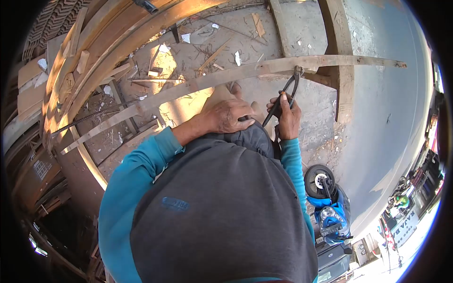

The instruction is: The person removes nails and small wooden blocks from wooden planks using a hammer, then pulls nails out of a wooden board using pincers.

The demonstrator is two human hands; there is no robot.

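Note:
My right hand [289, 115] is closed round the handles of dark metal pincers [294, 88]. The pincers' head meets the lower edge of a long, thin wooden strip [212, 79]; whether the jaws grip a nail there is too small to tell. The strip runs across the view in front of my legs, its right end over a thick wooden beam [346, 89]. My left hand [229, 116] rests on my dark shorts near the knee, loosely curled with thumb and fingers apart. I see nothing held in it.
Stacked curved timbers [101, 52] stand at the left. Wood scraps and white bits litter the concrete floor [226, 35]. A pale grey wall-like surface [387, 108] rises at the right. A motorbike [330, 207] with blue parts is parked at lower right.

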